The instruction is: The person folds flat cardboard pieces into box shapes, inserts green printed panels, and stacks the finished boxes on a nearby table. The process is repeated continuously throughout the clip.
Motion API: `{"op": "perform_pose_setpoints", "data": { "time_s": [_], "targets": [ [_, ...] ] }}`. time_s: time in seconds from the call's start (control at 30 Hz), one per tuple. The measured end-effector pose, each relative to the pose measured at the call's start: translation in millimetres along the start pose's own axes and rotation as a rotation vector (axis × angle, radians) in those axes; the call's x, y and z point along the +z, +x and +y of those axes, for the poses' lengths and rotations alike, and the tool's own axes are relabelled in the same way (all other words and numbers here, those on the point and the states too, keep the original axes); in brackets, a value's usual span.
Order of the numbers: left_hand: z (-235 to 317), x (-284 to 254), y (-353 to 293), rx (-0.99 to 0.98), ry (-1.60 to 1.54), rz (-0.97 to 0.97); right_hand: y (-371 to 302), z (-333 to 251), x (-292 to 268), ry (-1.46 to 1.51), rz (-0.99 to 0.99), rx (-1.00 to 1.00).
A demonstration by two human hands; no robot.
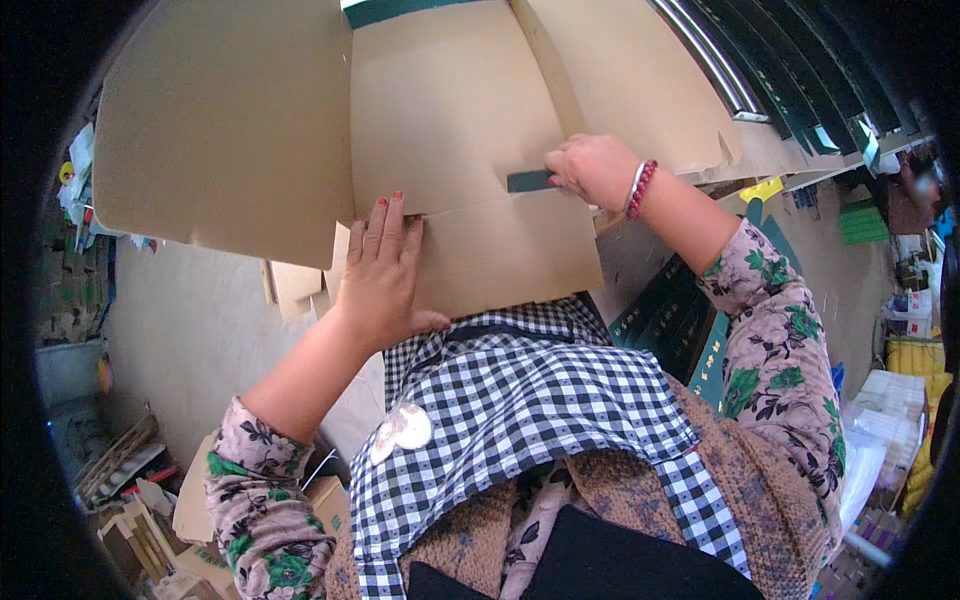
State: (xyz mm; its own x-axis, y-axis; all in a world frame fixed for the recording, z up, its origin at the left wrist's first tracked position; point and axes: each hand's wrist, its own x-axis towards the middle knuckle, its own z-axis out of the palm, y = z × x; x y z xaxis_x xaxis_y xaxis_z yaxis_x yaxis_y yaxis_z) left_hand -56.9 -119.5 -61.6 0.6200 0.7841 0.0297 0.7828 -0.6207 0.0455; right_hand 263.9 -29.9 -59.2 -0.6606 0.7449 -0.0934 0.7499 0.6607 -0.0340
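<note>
A large brown cardboard sheet point(450, 120), creased into panels, lies open in front of me. My left hand point(380, 265) rests on the left part of its near flap point(510, 255), fingers stretched out flat and thumb toward the near edge. At the right side of that flap, my right hand point(598, 172) is closed, with thumb and fingertips at the end of a small dark green strip point(528, 181) that looks like a cardboard tab. A red beaded bracelet point(647, 188) is on the right wrist. The undersides of the right fingers are hidden.
The tall left panel point(225, 130) spreads out over the side. Dark green slats or folded pieces point(800, 65) are stacked at the far right, beside metal rails point(715, 60). More dark green printed pieces point(660, 305) lie below the right arm. Cardboard scraps point(150, 530) lie at lower left.
</note>
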Motion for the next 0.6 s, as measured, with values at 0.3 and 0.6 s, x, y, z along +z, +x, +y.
{"op": "perform_pose_setpoints", "data": {
  "time_s": [0.3, 0.6],
  "targets": [
    [-32, -15, 10, 0.039, -0.294, -0.337, 16, -3, 9, 0.092, -0.078, 0.055],
    [-91, -28, 72, -0.487, -1.002, -0.357, -2, 40, 1, 1.050, -0.003, 0.222]
  ]
}}
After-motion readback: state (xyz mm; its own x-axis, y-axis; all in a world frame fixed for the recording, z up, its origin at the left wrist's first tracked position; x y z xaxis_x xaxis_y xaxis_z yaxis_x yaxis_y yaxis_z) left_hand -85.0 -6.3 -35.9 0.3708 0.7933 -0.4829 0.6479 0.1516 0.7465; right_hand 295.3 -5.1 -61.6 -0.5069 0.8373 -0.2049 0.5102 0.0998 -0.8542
